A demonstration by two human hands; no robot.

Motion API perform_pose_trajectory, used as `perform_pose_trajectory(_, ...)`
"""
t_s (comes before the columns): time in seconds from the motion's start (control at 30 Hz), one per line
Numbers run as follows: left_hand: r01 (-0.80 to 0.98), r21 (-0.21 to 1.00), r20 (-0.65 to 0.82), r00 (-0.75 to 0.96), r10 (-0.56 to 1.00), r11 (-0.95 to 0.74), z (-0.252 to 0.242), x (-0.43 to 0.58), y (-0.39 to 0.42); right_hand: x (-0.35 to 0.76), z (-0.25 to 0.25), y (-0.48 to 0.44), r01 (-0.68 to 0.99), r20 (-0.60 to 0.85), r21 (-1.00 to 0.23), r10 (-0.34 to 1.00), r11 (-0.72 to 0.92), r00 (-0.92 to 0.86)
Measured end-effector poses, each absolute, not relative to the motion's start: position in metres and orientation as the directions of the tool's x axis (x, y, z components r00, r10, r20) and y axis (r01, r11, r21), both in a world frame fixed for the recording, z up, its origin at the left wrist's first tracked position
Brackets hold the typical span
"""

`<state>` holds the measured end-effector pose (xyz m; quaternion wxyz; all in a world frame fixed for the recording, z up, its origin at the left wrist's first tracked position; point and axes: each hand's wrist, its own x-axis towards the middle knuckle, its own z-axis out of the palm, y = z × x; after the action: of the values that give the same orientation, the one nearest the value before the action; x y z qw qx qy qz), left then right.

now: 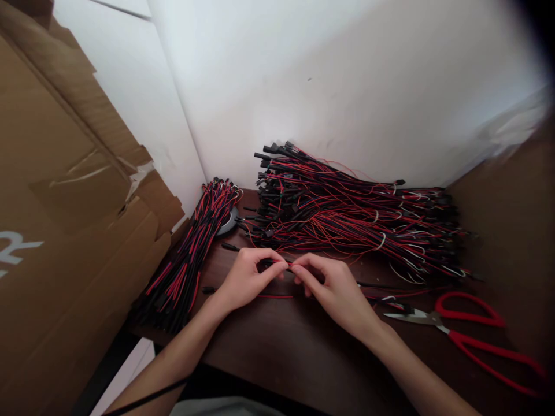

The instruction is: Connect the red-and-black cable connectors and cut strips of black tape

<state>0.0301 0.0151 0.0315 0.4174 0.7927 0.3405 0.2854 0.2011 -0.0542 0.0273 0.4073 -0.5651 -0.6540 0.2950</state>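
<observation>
My left hand (pixel 256 274) and my right hand (pixel 326 283) meet in the middle of the head view, fingertips almost touching. Each pinches the same thin red and black wire (pixel 290 265) between thumb and forefinger. From behind my left hand a black connector end (pixel 229 247) sticks out to the left. Below the hands, a red wire (pixel 276 297) lies across the dark brown table, with a black plug (pixel 208 289) at its left end. Beyond my right wrist are more black connectors (pixel 401 307) and wires. The fingers partly hide the held wire.
Behind my hands lies a large pile of bundled red and black cables (pixel 329 208), bound with white ties. Another cable bundle (pixel 186 248) rests at left, over a grey round object (pixel 228 222). Red-handled scissors (pixel 437 319) lie open at right. A cardboard box (pixel 78 190) stands at left.
</observation>
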Motion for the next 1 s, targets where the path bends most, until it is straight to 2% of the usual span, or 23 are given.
perform_pose_trajectory(0.13,0.273,0.87,0.179,0.599,0.781,-0.409,0.03,0.03,0.016,0.203,0.029,-0.054,0.481,0.19,-0.856,0.981,0.187,-0.044)
perform_pose_trajectory(0.23,0.186,0.86,0.3,0.568,0.766,-0.475,0.03,0.027,0.017,0.207,0.029,-0.054,0.483,0.171,-0.86,0.985,0.162,-0.026)
perform_pose_trajectory(0.3,0.125,0.782,0.446,0.572,0.688,-0.611,0.029,0.025,0.018,0.208,0.028,-0.053,0.46,0.143,-0.877,0.989,0.138,-0.024)
perform_pose_trajectory(0.37,0.102,0.646,0.57,0.595,0.566,-0.757,0.027,0.023,0.02,0.209,0.027,-0.053,0.434,0.118,-0.893,0.993,0.118,-0.026)
perform_pose_trajectory(0.43,0.106,0.52,0.643,0.604,0.47,-0.847,0.025,0.023,0.022,0.21,0.027,-0.052,0.422,0.103,-0.9,0.994,0.107,-0.032)
perform_pose_trajectory(0.53,0.098,0.41,0.713,0.586,0.386,-0.907,0.022,0.023,0.026,0.211,0.029,-0.053,0.434,0.097,-0.895,0.994,0.105,-0.04)
perform_pose_trajectory(0.77,0.11,0.329,0.737,0.591,0.328,-0.938,0.018,0.023,0.029,0.217,0.034,-0.053,0.507,0.132,-0.848,0.988,0.153,-0.078)
perform_pose_trajectory(1.0,0.124,0.323,0.705,0.629,0.327,-0.938,0.018,0.023,0.028,0.223,0.034,-0.05,0.555,0.059,-0.823,0.989,0.123,-0.132)
